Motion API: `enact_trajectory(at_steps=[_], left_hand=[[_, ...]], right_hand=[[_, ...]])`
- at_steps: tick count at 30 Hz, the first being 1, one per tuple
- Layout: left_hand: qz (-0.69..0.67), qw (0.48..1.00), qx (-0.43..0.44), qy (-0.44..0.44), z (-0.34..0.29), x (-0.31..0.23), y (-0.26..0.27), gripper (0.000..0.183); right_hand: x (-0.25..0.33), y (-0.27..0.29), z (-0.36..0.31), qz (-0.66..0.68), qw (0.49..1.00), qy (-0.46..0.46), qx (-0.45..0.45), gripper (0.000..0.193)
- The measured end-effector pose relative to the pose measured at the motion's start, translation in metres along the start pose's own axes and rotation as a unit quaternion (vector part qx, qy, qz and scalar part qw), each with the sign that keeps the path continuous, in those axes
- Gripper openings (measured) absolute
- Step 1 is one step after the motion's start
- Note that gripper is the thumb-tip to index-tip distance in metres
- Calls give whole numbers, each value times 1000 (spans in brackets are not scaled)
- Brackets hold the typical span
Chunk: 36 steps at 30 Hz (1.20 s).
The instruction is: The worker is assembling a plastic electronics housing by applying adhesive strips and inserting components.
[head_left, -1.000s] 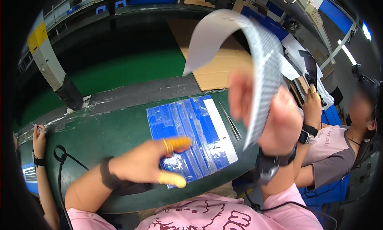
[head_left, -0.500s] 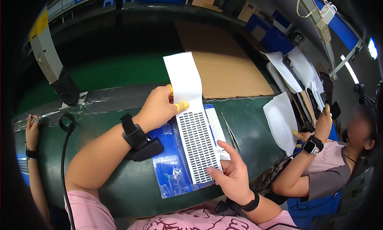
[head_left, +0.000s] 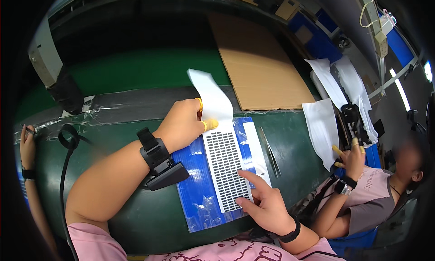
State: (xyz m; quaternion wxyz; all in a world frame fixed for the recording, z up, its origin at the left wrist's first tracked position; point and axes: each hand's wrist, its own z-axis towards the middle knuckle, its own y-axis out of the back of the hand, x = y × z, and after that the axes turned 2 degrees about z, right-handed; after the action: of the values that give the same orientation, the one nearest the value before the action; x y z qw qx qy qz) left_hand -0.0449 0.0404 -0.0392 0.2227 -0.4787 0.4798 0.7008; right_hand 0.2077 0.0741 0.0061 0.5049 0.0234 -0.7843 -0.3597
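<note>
A long white sheet (head_left: 225,172) printed with rows of small black rectangles lies over a blue tape-covered board (head_left: 192,188). Its blank upper end curls up off the table. My left hand (head_left: 186,125), with yellow covers on thumb and index finger, is closed on the sheet just above the printed rows. At the lower right edge of the sheet, my right hand (head_left: 267,204) has its index finger and thumb spread, with their tips on or just over the rectangles; its other fingers are curled. A white card strip (head_left: 256,145) lies on the board, and metal tweezers (head_left: 271,153) rest beside it.
Beyond the green table (head_left: 136,206) lies a large cardboard sheet (head_left: 267,75). White sheets (head_left: 319,125) lie at the right near a co-worker's hands (head_left: 353,161). Another person's hand (head_left: 27,148) is at the far left, near a black cable (head_left: 63,193).
The view has shifted slightly. My right index finger has come down from a raised position to the printed rows. My left hand keeps its hold, while the sheet's upper end bends more.
</note>
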Motion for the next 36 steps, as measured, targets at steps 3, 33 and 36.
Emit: enact_trajectory(at_steps=[3,33,36], left_hand=[[6,1000,1,4,-1,-4,1,25],[-116,992,-36,27,9,12,2,18],[-78,996,-12,31,11,9,5,20]], right_hand=[[-1,0,2,-8,1000,4,5,56],[31,13,79,-398,840,333,157,96],[46,24,85,-416,834,339,130,97]])
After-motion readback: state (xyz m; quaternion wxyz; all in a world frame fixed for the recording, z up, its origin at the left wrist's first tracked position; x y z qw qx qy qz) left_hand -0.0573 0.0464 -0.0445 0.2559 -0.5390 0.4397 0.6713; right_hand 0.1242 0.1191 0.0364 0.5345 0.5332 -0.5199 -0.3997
